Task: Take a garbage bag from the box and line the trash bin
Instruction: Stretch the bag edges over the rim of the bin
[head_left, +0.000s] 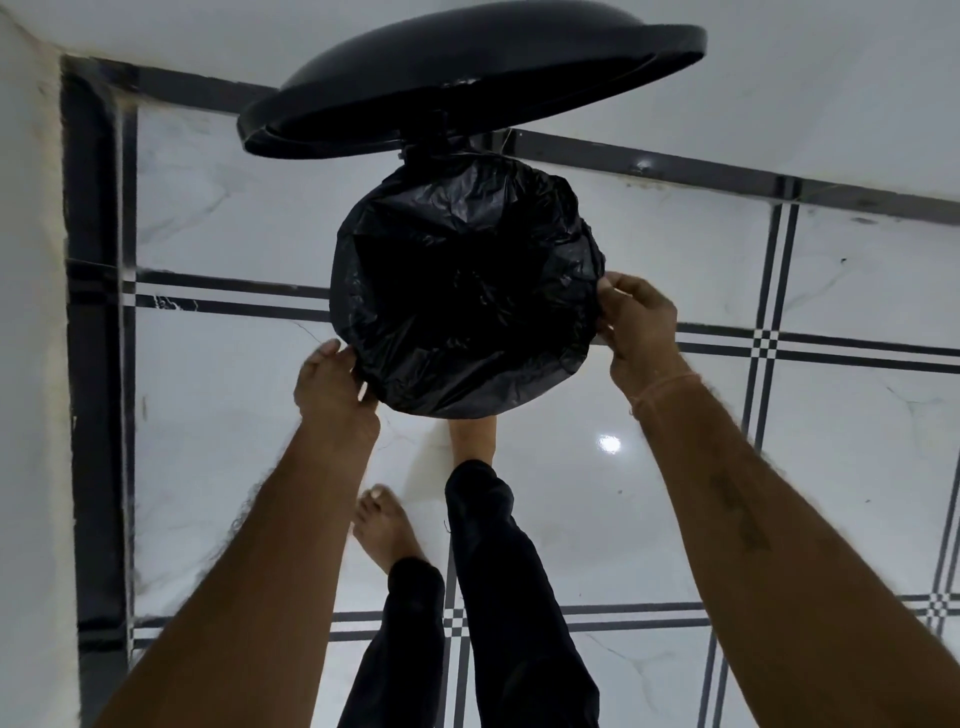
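Item: trash bin (582, 358), seen from straight above, standing on the tiled floor (779, 493). Landmark for all places below.

- Garbage bag (467, 280): black, spread across the bin's mouth, its edge folded over the rim all the way round as far as can be seen. The centre sinks into the dark interior; how deep it reaches cannot be told.
- Lid (467, 78): black, tipped up on the bin's far side, standing open.
- Left hand (332, 379): at the bin's near-left rim, fingers pinched on the bag's folded edge.
- Right hand (641, 317): at the bin's right rim, fingers closed on the bag's edge.
- Foot (470, 436): just under the bin's near edge, probably on a pedal; not visible.
- Box: not in view.

Progress, by judgement: bag drawn and fitted. Remaining: final tucking of the edge, pressing the bag down, shutting the lid.
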